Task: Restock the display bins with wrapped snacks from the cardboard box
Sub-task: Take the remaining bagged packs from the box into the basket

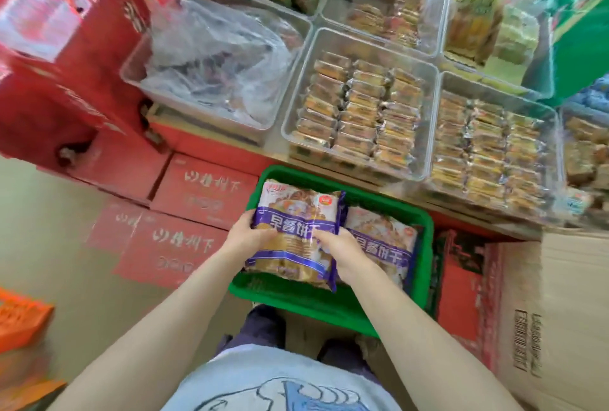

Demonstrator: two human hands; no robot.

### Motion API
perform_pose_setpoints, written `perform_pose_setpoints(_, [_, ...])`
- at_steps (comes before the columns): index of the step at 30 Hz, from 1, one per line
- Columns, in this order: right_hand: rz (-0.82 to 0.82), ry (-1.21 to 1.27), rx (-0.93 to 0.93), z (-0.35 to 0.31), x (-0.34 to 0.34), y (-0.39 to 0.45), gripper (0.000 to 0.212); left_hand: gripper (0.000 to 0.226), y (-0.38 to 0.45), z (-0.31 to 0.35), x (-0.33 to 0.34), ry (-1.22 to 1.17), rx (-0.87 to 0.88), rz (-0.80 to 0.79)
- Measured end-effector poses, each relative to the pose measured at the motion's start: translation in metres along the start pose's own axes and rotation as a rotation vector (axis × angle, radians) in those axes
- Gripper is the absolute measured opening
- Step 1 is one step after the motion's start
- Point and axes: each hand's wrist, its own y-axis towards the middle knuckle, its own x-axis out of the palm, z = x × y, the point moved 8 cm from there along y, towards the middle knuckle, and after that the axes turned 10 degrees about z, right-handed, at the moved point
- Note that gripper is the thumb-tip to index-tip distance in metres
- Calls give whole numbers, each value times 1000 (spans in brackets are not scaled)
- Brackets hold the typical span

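Both hands clamp one purple biscuit pack [296, 232]: the left hand [248, 235] grips its left edge, fingers curled under, and the right hand [342, 250] pinches its right edge near the seam. The pack hangs just above the green basket [329, 307], tilted toward the person, with a second matching pack [384, 242] lying inside the basket at its right side. Beyond the basket, on the shelf, sit clear display bins [362, 104] packed with rows of small wrapped snacks; one bin [211, 61] up and left of the basket holds a crumpled plastic bag. The cardboard box [557, 321] stands to the basket's right. By my judgement the step in hand is setting this pack down into the basket's left half. The next move calls for lowering it flat beside the second pack, then releasing both edges and reaching right to the box.
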Motion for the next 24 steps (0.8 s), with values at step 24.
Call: perform_pose_setpoints(24, [354, 196, -815, -112, -313, -138, 20, 17, -177, 195, 238, 346, 746, -156])
